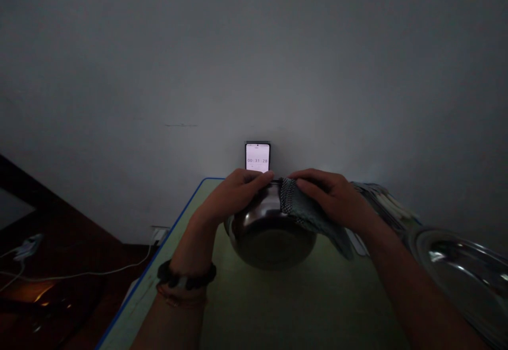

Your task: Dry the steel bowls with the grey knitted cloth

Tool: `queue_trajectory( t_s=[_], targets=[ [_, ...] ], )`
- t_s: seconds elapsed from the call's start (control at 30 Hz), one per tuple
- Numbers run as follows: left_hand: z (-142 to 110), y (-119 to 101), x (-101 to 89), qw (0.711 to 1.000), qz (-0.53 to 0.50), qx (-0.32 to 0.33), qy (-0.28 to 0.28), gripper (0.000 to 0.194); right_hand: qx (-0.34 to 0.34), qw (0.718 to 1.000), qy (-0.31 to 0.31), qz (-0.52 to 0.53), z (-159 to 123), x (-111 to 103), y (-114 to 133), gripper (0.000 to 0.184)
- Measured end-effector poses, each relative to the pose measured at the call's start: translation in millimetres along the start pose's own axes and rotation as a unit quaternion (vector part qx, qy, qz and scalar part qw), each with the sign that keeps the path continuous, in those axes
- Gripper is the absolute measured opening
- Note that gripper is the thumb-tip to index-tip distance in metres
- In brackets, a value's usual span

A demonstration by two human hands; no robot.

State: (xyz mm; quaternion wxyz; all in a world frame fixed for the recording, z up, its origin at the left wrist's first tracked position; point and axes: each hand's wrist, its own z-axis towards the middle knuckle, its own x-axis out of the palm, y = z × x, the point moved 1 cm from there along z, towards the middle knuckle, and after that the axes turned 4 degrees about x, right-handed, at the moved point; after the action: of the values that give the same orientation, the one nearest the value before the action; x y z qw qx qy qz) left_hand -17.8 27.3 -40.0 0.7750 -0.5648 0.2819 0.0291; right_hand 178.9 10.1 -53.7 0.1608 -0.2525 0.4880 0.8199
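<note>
A steel bowl (270, 239) stands tilted on the green table (317, 307), its hollow turned toward me. My left hand (234, 194) grips the bowl's upper rim, fingers curled over it; a dark bead bracelet is on that wrist. My right hand (333, 196) presses a grey checked cloth (309, 215) against the rim and inner wall at the right. The cloth hangs down over the bowl's right side.
A phone (257, 156) with a lit timer screen leans on the wall behind the bowl. Steel plates (464, 270) lie at the right edge, with more stacked ware (381, 199) behind them. A white cable (79, 274) runs over dark furniture on the left.
</note>
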Motion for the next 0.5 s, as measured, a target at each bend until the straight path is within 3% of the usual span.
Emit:
queue_trajectory(
  t_s=[0.33, 0.5],
  targets=[
    [-2, -1, 1.2, 0.999, -0.032, 0.007, -0.002, 0.033, 0.039, 0.999, -0.024, 0.002, 1, 14, 4, 0.020],
    [-2, 6, -1.4, 0.997, -0.069, -0.008, -0.038, 0.032, 0.050, 0.997, -0.024, 0.061, 2, 15, -3, 0.024]
  ],
)
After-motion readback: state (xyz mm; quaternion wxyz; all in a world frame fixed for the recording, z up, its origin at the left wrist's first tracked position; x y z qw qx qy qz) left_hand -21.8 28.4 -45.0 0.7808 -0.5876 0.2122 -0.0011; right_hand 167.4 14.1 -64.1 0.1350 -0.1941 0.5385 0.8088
